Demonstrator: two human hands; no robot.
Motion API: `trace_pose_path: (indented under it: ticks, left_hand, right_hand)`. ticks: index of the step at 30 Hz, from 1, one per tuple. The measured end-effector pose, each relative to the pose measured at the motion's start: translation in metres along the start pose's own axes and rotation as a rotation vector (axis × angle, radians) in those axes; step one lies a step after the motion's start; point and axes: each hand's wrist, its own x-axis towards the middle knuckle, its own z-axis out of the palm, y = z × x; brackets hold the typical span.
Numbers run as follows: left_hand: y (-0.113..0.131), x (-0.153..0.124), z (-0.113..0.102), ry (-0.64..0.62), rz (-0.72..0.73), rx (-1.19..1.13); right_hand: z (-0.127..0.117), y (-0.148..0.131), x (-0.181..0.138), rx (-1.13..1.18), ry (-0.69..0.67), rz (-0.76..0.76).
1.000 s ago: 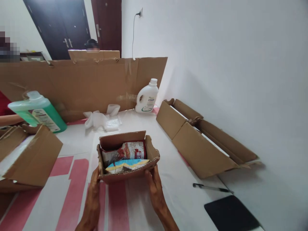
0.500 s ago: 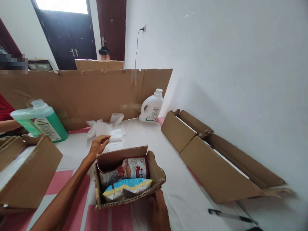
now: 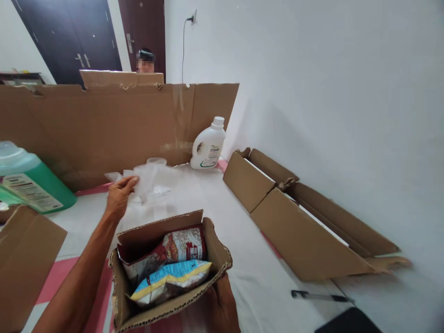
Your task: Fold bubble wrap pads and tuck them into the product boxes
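Note:
A small open cardboard box (image 3: 215, 240) stands in front of me with two snack packets (image 3: 173, 263) inside, one red and white, one blue and yellow. My right hand (image 3: 220, 303) holds the box at its near right corner, fingers mostly hidden beneath it. My left hand (image 3: 120, 196) reaches forward past the box and is closed on a blurred sheet of clear plastic wrap (image 3: 147, 178) lifted off the table.
A white detergent bottle (image 3: 208, 145) stands at the back by a tall cardboard screen (image 3: 104, 125). A green bottle (image 3: 29, 182) and another box flap (image 3: 24, 259) are at left. Flattened cardboard (image 3: 294, 217) leans along the right wall. A pen (image 3: 321, 297) lies near right.
My left hand left the box, reached forward and took hold of the plastic wrap, lifting it. The box tilted and shifted nearer me under my right hand.

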Motion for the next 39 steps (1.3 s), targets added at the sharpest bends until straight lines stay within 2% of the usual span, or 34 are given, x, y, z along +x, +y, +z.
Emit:
trace_pose_path:
  ticks: [4,8,11,14,17,19,21,23,25,28,30,33,36,39]
  left_hand:
    - [0.028,-0.015,-0.043,0.187,-0.052,-0.164]
    - [0.051,-0.056,-0.093,0.317,-0.090,-0.303]
    - [0.068,-0.098,-0.132,0.423,-0.119,-0.399]
    - [0.075,-0.152,-0.161,0.489,-0.174,-0.444]
    - [0.072,-0.218,-0.176,0.472,-0.290,-0.460]
    - [0.068,-0.265,-0.177,0.388,-0.393,-0.509]
    - [0.068,-0.307,-0.171,0.334,-0.511,-0.589]
    - [0.073,-0.341,-0.158,0.352,-0.622,-0.643]
    - [0.081,-0.367,-0.143,0.374,-0.699,-0.647]
    - [0.090,-0.391,-0.127,0.283,-0.730,-0.619]
    - [0.093,-0.400,-0.123,0.171,-0.718,-0.643]
    - [0.093,-0.413,-0.125,0.002,-0.592,-0.666]
    - [0.089,-0.426,-0.123,-0.127,-0.427,-0.390]
    - [0.087,-0.433,-0.116,-0.212,-0.382,-0.063]
  right_hand:
    - [-0.004,-0.003,0.001,-0.004,0.000,-0.030]
    - [-0.006,-0.011,0.003,-0.008,-0.030,-0.054]
    - [-0.006,-0.016,0.006,-0.001,-0.068,-0.074]
    - [-0.005,-0.021,0.007,0.014,-0.077,-0.059]
    - [-0.004,-0.031,-0.007,0.031,0.044,-0.108]
    - [-0.006,-0.045,-0.030,-0.004,0.140,-0.251]
    - [-0.008,-0.066,-0.060,-0.047,0.110,-0.436]
    - [-0.008,-0.092,-0.092,-0.050,-0.052,-0.581]
    - [-0.005,-0.116,-0.117,-0.033,-0.286,-0.694]
    - [0.003,-0.137,-0.136,0.016,-0.587,-0.837]
    - [0.004,-0.139,-0.140,0.064,-0.632,-0.833]
    - [-0.002,-0.132,-0.140,0.128,-0.587,-0.687]
    - [-0.008,-0.122,-0.140,0.150,-0.578,-0.513]
    - [-0.012,-0.118,-0.143,0.122,-0.603,-0.446]
